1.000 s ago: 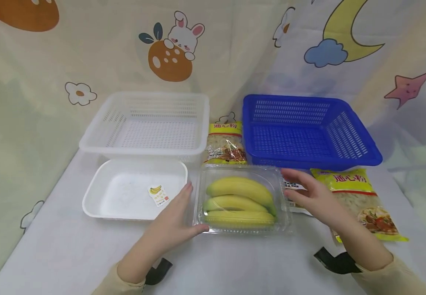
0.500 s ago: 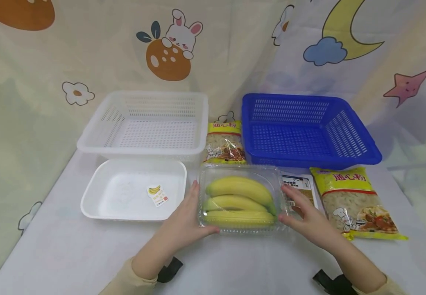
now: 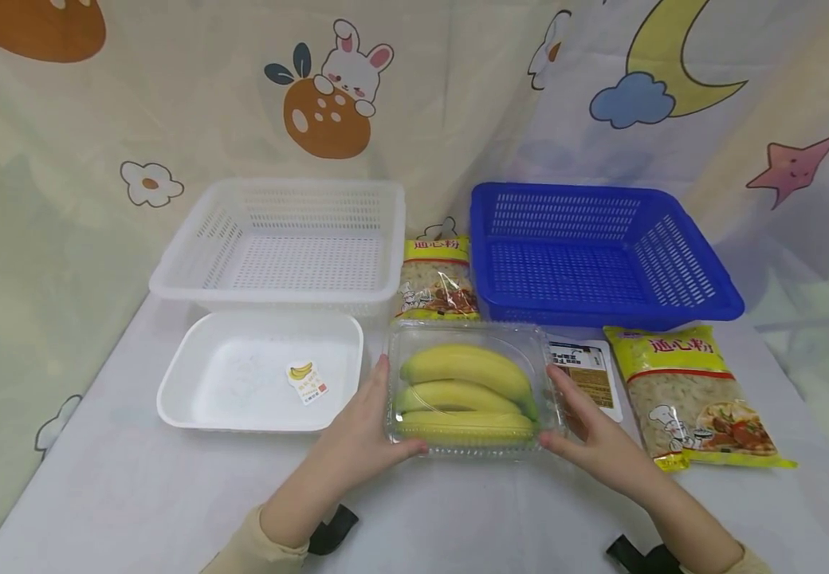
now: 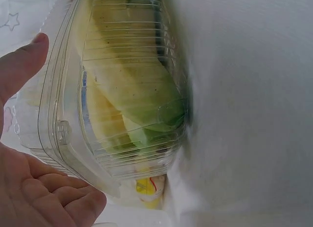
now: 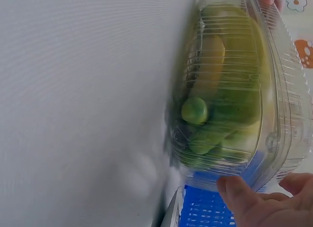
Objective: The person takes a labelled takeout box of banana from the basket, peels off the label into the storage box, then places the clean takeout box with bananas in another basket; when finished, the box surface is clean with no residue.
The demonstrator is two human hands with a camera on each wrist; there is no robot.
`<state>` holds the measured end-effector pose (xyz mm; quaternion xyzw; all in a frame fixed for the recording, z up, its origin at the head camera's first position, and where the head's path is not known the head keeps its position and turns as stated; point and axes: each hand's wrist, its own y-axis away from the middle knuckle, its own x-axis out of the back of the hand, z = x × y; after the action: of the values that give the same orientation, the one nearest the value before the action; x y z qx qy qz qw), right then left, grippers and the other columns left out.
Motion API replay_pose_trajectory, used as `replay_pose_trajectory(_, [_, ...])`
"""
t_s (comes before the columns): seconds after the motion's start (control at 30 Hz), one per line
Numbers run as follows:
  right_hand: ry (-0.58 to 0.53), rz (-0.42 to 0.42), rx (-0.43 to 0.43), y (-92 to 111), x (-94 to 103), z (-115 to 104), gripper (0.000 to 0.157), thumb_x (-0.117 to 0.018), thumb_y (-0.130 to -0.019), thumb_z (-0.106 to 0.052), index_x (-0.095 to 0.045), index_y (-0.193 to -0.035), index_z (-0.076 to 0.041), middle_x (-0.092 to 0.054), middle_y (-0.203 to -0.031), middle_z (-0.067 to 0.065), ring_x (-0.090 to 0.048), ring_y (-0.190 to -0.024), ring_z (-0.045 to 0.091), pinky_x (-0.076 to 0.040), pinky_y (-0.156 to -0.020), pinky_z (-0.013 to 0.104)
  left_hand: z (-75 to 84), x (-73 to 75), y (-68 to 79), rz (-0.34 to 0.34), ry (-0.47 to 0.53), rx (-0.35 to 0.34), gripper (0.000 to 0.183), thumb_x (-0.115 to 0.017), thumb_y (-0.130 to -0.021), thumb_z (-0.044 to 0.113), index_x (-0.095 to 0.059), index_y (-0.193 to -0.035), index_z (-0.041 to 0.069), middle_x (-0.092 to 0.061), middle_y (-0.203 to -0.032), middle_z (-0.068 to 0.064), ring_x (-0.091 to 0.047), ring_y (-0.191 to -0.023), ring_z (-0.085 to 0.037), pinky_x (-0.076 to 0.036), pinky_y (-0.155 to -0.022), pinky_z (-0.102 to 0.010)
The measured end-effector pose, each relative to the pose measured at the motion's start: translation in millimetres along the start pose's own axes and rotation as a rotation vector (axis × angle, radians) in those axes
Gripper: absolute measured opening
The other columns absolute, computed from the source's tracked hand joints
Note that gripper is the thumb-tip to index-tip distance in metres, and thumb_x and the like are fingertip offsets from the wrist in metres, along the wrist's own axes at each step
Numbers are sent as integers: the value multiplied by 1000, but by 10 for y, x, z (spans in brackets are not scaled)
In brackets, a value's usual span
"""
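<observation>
A clear plastic clamshell box (image 3: 468,333) with several bananas (image 3: 468,395) inside stands on the white table, its lid down. My left hand (image 3: 353,446) lies along the left side, thumb spread to the front-left corner. On the other side, my right hand (image 3: 604,438) has its forefinger along the wall and its thumb at the front-right corner. Both hands touch the box with spread, fairly straight fingers. The left wrist view shows the remaining left fingers (image 4: 73,197) loosely bent beside the rim. In the right wrist view, right fingertips (image 5: 237,190) meet the ribbed wall.
A white tray (image 3: 228,399) with a banana sticker (image 3: 307,383) is left of the box. Behind stand a white basket (image 3: 278,295) and a blue basket (image 3: 601,311), with a pasta bag (image 3: 438,279) between. To the right lie a labelled flat pack (image 3: 594,375) and another pasta bag (image 3: 694,399).
Over the last second my left hand has moved right, up against the box. My right hand has come down and left along its right side, uncovering more of the flat pack. The box barely shifts.
</observation>
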<state>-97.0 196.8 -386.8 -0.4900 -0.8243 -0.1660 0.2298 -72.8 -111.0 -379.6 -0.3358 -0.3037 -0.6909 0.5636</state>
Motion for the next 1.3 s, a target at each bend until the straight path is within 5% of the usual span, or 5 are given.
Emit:
replay_pose_trajectory(0.17, [-9,10,-11,16,-8,-14,83,-63,-85,-19,-9,-147,-9,-10,-151,22,-23,-129,49,-31,-95,50,6,9,-2,-1,-11,3,119,-75,-63,53,-7,-146,2,-18,-151,-13,-24,-137,-25,-28,-109,-40])
replay_pose_trajectory(0.77, [80,81,53,304,59,-453,91,-70,-78,-18,-10,-147,-22,-15,-151,16,-32,-129,24,-48,-88,31,222,436,232,9,-29,-16,121,-77,-59,53,-4,-147,12,-17,-151,-3,-27,-136,-20,-30,-108,-40])
replay_pose_trajectory(0.9, [120,113,119,210,98,-565,91,-71,-77,-15,-12,-147,-18,-16,-151,15,-27,-129,8,-47,-89,26,243,611,215,23,-20,-14,119,-76,-62,52,-1,-147,18,-16,-151,-2,-26,-136,-22,-30,-107,-44])
replay_pose_trajectory(1.13, [96,107,134,-97,143,-865,87,-68,-81,-19,-11,-147,-14,-11,-153,12,-32,-130,41,-42,-89,44,103,911,100,54,4,0,115,-71,-63,60,3,-145,30,-9,-152,5,-20,-138,-23,-26,-108,-49])
replay_pose_trajectory(1.3, [96,106,172,-402,169,-1057,88,-68,-81,-21,-11,-147,-14,-8,-154,5,-25,-136,33,-39,-95,44,-31,1176,-34,92,-6,-24,113,-70,-64,61,3,-145,29,-9,-153,3,-19,-139,-27,-24,-108,-52])
